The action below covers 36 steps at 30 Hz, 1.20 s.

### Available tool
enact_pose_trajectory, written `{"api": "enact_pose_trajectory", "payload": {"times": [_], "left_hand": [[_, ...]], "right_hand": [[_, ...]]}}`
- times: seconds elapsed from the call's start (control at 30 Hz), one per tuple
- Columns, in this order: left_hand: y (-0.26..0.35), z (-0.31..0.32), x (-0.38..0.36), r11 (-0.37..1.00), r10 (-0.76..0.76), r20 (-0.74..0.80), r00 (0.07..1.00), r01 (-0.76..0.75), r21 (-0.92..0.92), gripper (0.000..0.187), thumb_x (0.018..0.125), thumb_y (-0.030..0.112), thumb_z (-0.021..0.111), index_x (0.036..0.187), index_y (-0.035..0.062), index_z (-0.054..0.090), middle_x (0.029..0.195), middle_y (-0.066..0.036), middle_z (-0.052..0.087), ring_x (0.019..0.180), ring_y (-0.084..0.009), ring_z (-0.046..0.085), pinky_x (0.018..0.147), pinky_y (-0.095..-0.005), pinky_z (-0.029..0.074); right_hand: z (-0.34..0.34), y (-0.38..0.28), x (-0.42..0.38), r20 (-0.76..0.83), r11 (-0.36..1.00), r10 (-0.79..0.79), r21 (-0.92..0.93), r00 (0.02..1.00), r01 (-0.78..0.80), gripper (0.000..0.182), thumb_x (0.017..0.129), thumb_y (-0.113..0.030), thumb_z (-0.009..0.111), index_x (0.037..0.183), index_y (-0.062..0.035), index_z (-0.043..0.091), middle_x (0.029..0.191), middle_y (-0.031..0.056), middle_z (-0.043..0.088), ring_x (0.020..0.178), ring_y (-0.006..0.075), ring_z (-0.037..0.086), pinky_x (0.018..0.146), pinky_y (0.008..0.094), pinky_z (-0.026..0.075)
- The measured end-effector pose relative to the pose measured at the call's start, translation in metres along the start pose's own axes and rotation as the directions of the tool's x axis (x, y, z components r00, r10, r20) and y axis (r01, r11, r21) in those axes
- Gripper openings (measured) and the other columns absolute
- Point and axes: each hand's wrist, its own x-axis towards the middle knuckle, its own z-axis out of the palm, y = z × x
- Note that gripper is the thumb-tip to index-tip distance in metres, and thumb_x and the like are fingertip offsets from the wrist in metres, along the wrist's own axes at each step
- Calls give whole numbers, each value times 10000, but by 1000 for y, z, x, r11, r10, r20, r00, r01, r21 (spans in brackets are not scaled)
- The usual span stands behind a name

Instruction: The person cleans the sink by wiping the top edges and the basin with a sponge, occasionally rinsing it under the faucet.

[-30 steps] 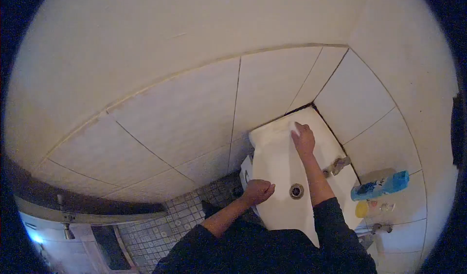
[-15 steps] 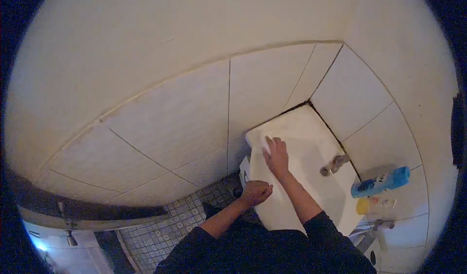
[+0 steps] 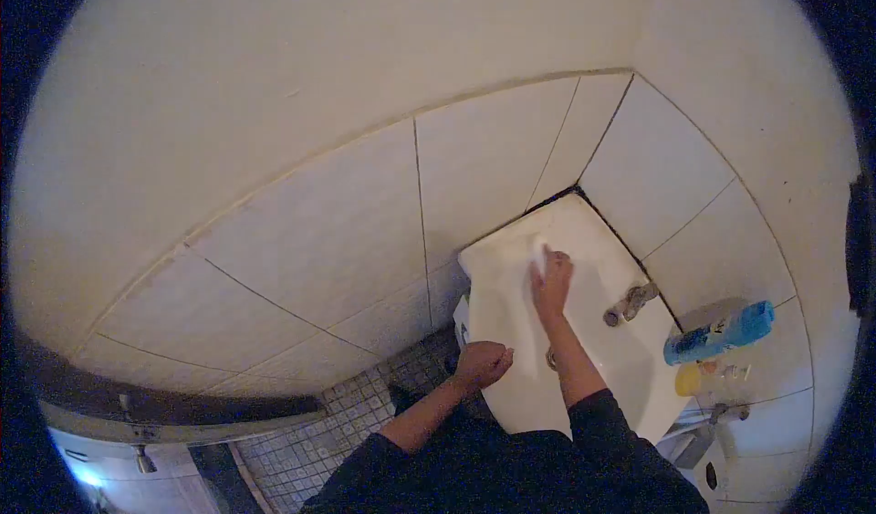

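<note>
A white sink (image 3: 511, 309) fills the corner in front of me. My right hand (image 3: 553, 281) is over the upper part of its basin, fingers closed round a small white wad (image 3: 539, 251), possibly a cloth or sponge; its pale colour blends with the sink. My left hand (image 3: 484, 364) is curled into a fist by the sink's left front edge, and I cannot make out whether anything is inside it. The drain hole (image 3: 551, 359) shows partly beside my right forearm.
A metal tap (image 3: 631, 304) stands on the sink's right side. A blue bottle (image 3: 719, 333) and a yellow-lidded container (image 3: 687, 380) sit right of the sink. Tiled walls (image 3: 493, 167) meet behind it. Patterned floor tiles (image 3: 301, 455) lie at lower left.
My right hand has moved right with the white wad, from near the sink's left rim to further inside. The drain hole has come into view. My left hand has barely moved.
</note>
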Motion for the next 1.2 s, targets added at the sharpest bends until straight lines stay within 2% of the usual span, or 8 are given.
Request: {"api": "enact_pose_trajectory", "payload": {"times": [0.1,0.3,0.43,0.63,0.8,0.87,1.1,1.2], "left_hand": [[2,-3,2,997,-61,67,996,58,49,377,828,283,432,538,44,475,532,-153,494,500,-341,504,505,-441,413],[-1,0,-1,998,-55,83,995,54,10,372,822,304,418,551,62,499,560,-145,527,545,-341,537,512,-448,430],[3,-4,1,994,-105,108,989,107,-9,359,820,297,428,561,61,507,572,-148,534,546,-341,537,519,-448,431],[1,2,-1,1000,2,-11,1000,-2,29,365,825,262,452,524,56,467,515,-133,489,480,-327,500,473,-425,410],[5,-6,3,999,-38,23,999,37,10,383,829,288,428,529,53,472,520,-135,494,489,-334,504,488,-441,410],[1,1,2,999,-36,29,999,36,14,386,829,292,426,530,53,472,519,-136,495,489,-335,504,488,-442,409],[0,-4,2,995,-85,146,986,77,56,360,830,304,416,580,62,510,571,-138,541,555,-341,542,512,-461,432],[0,-2,2,999,-20,54,998,18,29,376,825,293,438,537,53,475,526,-140,500,496,-331,510,480,-435,406]], "right_hand": [[20,2,-4,-94,980,196,7,976,-197,545,740,-222,584,1229,-75,396,1115,190,445,1116,338,356,964,483,228],[25,-17,-26,15,976,-206,73,978,204,519,730,-193,596,1205,-74,425,1109,193,429,1064,329,381,907,482,270],[19,-6,-13,-142,961,249,161,958,-225,512,747,-194,582,1217,-69,422,1103,194,423,1046,346,384,968,451,237],[13,-15,-2,22,974,-215,-70,976,216,483,756,-198,567,1198,-63,424,1070,220,438,1010,347,399,890,456,309],[-2,-18,10,32,969,246,-28,969,-246,503,744,-223,569,1211,-103,426,1139,216,418,1103,374,354,930,459,287],[17,-38,-8,247,990,-103,-72,963,125,504,720,-212,583,1185,-82,438,1143,220,428,1128,371,348,943,458,275],[-31,-1,59,270,974,200,-161,942,-160,490,678,-240,629,1143,-164,494,1120,197,442,1065,359,407,867,449,387],[-26,-24,51,331,981,-21,-178,943,84,482,673,-260,641,1127,-172,508,1038,174,459,987,334,441,821,411,433]]}}
